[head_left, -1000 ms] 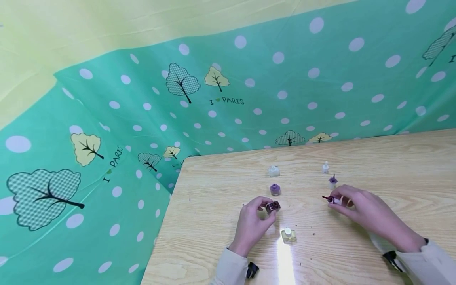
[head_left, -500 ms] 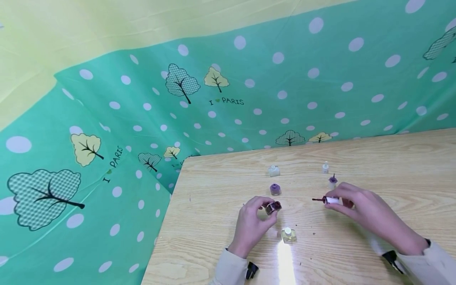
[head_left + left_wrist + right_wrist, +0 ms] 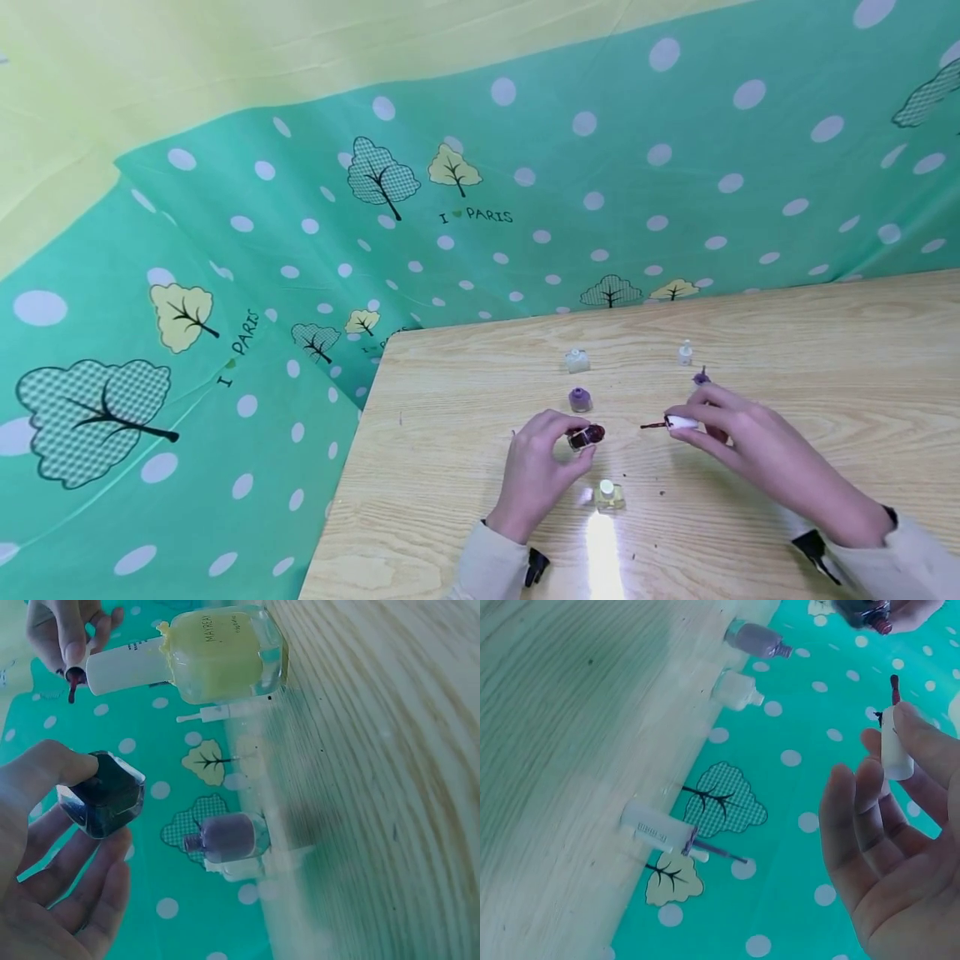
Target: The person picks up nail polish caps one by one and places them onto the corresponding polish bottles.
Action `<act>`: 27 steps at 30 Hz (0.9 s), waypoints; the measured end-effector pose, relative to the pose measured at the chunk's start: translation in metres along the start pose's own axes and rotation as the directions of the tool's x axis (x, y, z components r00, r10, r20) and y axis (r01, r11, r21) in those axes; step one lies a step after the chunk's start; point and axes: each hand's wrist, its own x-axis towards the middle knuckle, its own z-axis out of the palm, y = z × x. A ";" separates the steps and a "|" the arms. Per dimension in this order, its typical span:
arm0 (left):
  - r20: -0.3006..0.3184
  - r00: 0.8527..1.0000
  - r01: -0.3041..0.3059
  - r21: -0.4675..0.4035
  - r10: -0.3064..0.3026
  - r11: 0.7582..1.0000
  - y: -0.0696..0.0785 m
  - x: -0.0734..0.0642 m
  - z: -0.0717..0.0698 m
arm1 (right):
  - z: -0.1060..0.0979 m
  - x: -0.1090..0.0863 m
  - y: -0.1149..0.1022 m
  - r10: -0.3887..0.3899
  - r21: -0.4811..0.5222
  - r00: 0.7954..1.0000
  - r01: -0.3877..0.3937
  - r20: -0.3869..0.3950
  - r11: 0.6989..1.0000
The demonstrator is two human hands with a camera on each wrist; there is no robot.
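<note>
My left hand [image 3: 536,471] pinches an uncapped dark red nail polish bottle [image 3: 586,437] above the table, tilted with its neck toward the right. In the left wrist view the thumb and fingers lie around that bottle [image 3: 105,796]. My right hand [image 3: 757,442] holds a white nail polish cap [image 3: 682,422] between thumb and fingers. Its dark red brush [image 3: 653,426] points left at the bottle, a short gap apart. The right wrist view shows this cap [image 3: 896,746] with the brush upward. Just in front of the left hand stands a capped yellow nail polish bottle [image 3: 608,495].
Uncapped purple [image 3: 580,399] and whitish [image 3: 577,361] polish bottles stand behind the left hand. A white cap with purple brush [image 3: 660,827] stands upside down behind the right hand, beside another white cap [image 3: 686,353]. A dotted green cloth [image 3: 480,250] hangs behind the wooden table [image 3: 427,500].
My right hand has moved left, turning the brush to point straight at the bottle. The left hand has shifted slightly right and tilted the bottle's neck further toward the brush.
</note>
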 end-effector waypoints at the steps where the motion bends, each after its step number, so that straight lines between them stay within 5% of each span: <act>1: 0.003 1.000 -0.006 0.010 0.006 1.000 0.000 0.000 0.000 | 0.001 0.000 -0.001 -0.012 0.002 1.000 0.012 -0.005 1.000; 11: 0.004 0.998 -0.069 0.082 0.069 0.994 0.005 0.003 0.003 | 0.009 0.003 -0.009 -0.087 0.035 0.996 0.088 -0.031 0.996; 27: 0.008 0.993 -0.122 0.126 0.122 0.985 0.011 0.003 0.002 | 0.017 0.005 -0.017 -0.100 0.065 0.995 0.101 -0.016 0.993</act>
